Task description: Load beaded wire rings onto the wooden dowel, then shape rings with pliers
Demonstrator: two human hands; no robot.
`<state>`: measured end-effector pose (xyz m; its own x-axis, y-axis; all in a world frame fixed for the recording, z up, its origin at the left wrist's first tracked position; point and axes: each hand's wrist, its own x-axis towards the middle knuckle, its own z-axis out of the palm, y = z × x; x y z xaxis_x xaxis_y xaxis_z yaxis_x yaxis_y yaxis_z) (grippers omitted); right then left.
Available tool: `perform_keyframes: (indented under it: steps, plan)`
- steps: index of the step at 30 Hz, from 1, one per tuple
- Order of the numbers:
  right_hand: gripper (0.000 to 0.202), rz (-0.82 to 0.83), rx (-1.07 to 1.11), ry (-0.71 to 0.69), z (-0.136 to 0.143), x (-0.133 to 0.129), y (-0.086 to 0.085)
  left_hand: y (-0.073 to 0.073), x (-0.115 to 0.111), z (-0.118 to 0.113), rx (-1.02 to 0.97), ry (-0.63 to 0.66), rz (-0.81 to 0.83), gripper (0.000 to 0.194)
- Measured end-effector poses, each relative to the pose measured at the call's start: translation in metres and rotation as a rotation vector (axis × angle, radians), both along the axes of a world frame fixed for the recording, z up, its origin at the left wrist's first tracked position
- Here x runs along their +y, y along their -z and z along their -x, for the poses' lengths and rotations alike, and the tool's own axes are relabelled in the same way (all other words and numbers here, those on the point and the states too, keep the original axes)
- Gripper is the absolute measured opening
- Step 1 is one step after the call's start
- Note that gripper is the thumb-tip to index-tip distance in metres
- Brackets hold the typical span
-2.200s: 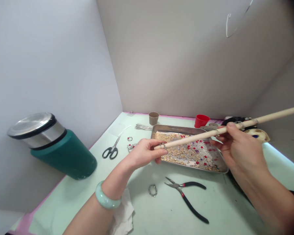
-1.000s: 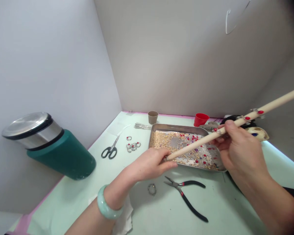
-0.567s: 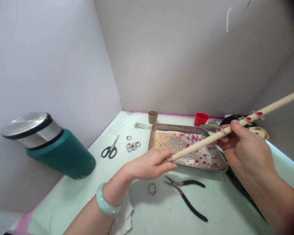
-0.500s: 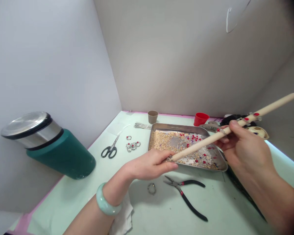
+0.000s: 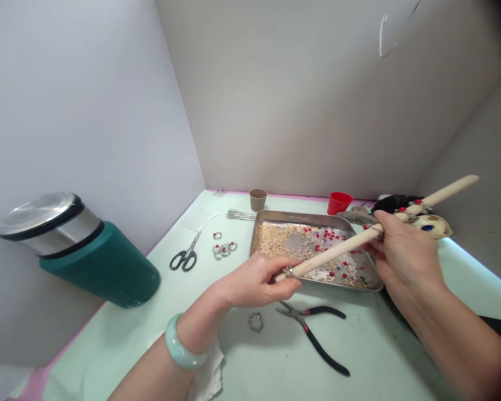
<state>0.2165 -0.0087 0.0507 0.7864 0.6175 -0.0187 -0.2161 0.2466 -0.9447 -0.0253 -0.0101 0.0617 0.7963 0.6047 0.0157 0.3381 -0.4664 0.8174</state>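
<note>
A pale wooden dowel (image 5: pixel 336 250) slants up to the right between my hands, above the bead tray. Several beaded rings with red beads (image 5: pixel 409 208) sit around its upper part. At the lower end, my left hand (image 5: pixel 259 281) has its thumb and fingers closed on a beaded ring (image 5: pixel 289 271) around the dowel. My right hand (image 5: pixel 404 245) is wrapped round the dowel farther up, close to another ring partly hidden by the fingers. Below the tray, pliers with black handles (image 5: pixel 313 328) lie beside a loose beaded ring (image 5: pixel 255 322).
Gold, clear and red beads fill a metal tray (image 5: pixel 304 215). Scissors (image 5: pixel 187 256), a small pile of beaded rings (image 5: pixel 224 250), a brown cup (image 5: pixel 258 200) and a red cup (image 5: pixel 339 203) stand or lie around it. A green bottle (image 5: pixel 104 262) stands left; white tissue (image 5: pixel 211 373) lies under my left forearm.
The dowel's upper end has come down and to the left with my right hand. More of the dowel's lower end now shows past the ring at my left hand.
</note>
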Motion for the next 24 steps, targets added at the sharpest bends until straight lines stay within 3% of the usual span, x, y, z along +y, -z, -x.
perform_keyframes:
  steps: [5,11,17,21,24]
  plan:
    - [0.019,-0.07,0.04,0.009,0.003,0.002,-0.006,0.006,0.002,-0.001,-0.02,0.01,0.162,0.032]
    - [0.012,-0.149,0.054,0.011,0.004,0.002,-0.011,0.011,0.002,-0.004,-0.096,-0.028,0.221,0.038]
    - [0.014,-0.215,0.009,0.014,0.003,0.0,-0.011,0.018,0.007,-0.003,-0.214,-0.043,0.423,0.043]
    - [0.016,-0.246,-0.053,0.007,0.006,-0.003,-0.01,0.024,0.009,-0.006,-0.207,-0.169,0.434,0.034]
    - [0.014,-0.283,-0.094,0.027,0.008,-0.007,-0.011,0.022,0.008,-0.007,-0.144,-0.133,0.368,0.027]
